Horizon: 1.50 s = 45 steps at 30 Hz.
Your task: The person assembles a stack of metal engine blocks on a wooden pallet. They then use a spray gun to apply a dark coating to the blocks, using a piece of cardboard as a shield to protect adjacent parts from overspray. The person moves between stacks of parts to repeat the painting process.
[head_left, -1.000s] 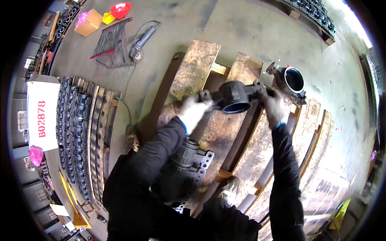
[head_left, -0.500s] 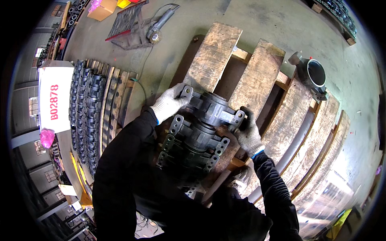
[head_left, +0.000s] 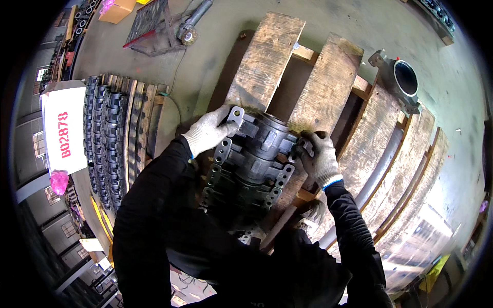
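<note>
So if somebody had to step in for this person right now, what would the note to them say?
Left hand: gloved, gripping the left flange of the top dark casting.
Right hand: gloved, gripping its right flange.
The casting sits on a stack of similar castings in front of the person, at the edge of the wooden pallet.
One single casting lies at the pallet's far right.
More castings are racked in rows on the left.
Both hands are on the casting; neither has let go.

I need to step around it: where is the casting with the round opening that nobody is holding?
In the head view, the loose casting sits upper right on the wooden pallet, beyond the right hand.
</note>
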Tool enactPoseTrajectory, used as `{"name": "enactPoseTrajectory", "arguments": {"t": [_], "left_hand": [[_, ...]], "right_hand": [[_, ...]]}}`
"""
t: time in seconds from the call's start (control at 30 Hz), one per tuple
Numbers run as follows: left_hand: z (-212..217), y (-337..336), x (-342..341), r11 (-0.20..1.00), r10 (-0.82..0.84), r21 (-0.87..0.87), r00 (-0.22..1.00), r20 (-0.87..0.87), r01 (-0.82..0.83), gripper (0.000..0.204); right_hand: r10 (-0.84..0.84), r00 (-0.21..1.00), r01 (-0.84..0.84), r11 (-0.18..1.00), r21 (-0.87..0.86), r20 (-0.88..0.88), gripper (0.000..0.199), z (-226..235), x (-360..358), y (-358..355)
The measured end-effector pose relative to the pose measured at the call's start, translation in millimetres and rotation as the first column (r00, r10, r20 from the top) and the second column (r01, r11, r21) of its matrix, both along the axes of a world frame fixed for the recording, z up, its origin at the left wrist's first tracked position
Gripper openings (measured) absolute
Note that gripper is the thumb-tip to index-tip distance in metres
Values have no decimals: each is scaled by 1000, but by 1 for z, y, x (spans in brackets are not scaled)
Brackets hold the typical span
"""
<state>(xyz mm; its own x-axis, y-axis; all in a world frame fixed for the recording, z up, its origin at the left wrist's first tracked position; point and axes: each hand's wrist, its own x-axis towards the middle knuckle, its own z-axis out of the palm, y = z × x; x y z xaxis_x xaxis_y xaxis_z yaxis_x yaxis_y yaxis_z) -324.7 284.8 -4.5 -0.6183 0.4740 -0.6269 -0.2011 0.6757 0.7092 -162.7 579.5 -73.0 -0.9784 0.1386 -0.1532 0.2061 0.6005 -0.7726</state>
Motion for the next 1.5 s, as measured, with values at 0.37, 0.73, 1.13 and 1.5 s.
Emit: {"name": "enactPoseTrajectory", "arguments": {"t": [0.37, 0.73, 1.13, 1.5], "left_hand": [[-5, -2, 16, 997, 43, 60, 998, -53, -40, 37], [-15, -7, 28, 989, 111, -88, 988, -109, -121, 33], [-12, -12, 19, 999, -45, -8, 996, -83, 45, 37], [8, 1, 15, 996, -85, -36, 996, 19, 86, 67]], "right_hand": [[-78, 982, 137, 919, -370, 171, 34, -23, 3, -11], [-117, 990, 133, 953, -272, 77, 26, -16, 1, -13], [-179, 984, 168, 946, -279, -13, 24, -7, -2, -15], [-483, 751, 578, 810, 96, -451, 76, -2, -1, 118]]}}
